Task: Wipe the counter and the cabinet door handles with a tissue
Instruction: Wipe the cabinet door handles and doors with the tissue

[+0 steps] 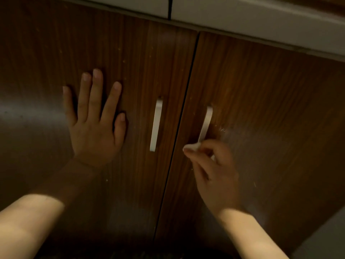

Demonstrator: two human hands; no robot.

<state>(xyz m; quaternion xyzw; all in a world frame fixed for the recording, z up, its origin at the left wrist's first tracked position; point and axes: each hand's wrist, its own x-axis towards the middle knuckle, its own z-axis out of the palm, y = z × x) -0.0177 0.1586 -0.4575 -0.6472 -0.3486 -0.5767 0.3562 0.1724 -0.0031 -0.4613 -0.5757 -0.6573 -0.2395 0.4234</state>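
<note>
Two dark wooden cabinet doors fill the head view, each with a pale vertical bar handle. My left hand [95, 120] lies flat with fingers spread on the left door [130, 62], just left of the left handle [156, 125]. My right hand [211, 165] pinches a small wad of white tissue [192, 146] at the lower end of the right handle [206, 124] on the right door [270, 100]. The bottom tip of that handle is hidden behind the tissue and fingers.
The pale counter edge [242, 17] overhangs the doors along the top. A thin dark gap [179, 128] runs between the two doors. Small light specks dot the wood near the right handle. A grey surface [328, 236] shows at the bottom right corner.
</note>
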